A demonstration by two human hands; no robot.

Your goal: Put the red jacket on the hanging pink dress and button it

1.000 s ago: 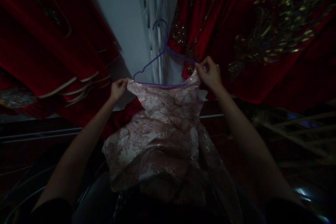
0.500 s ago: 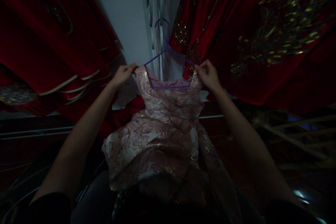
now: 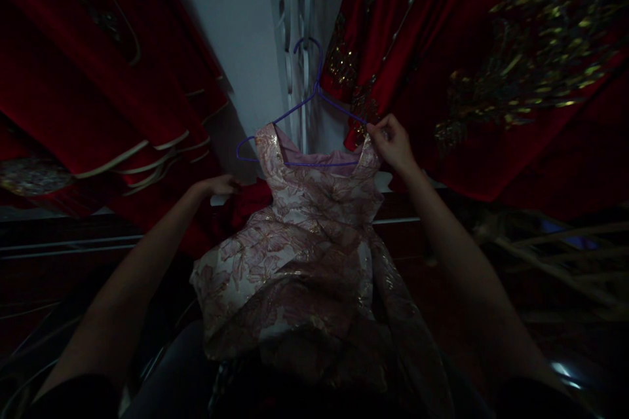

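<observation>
Pinching the shoulder strap of a pale pink and gold dress (image 3: 319, 200), the right hand (image 3: 393, 144) has thumb and forefinger closed at the strap's upper edge, with the end of a purple hanger (image 3: 316, 87) hidden beneath them. The dress spreads below and left of those fingers, its skirt falling toward the wearer's lap. The left hand (image 3: 221, 185) is off the dress, just beside its left strap; whether its fingers are curled or loose (it is dim and blurred there) I cannot tell. Above the left fingertips, the hanger's other end pokes out past the strap; just beyond them lies dark red cloth (image 3: 251, 201). Right of the right fingers hangs a red garment (image 3: 491, 157) with gold sequins.
</observation>
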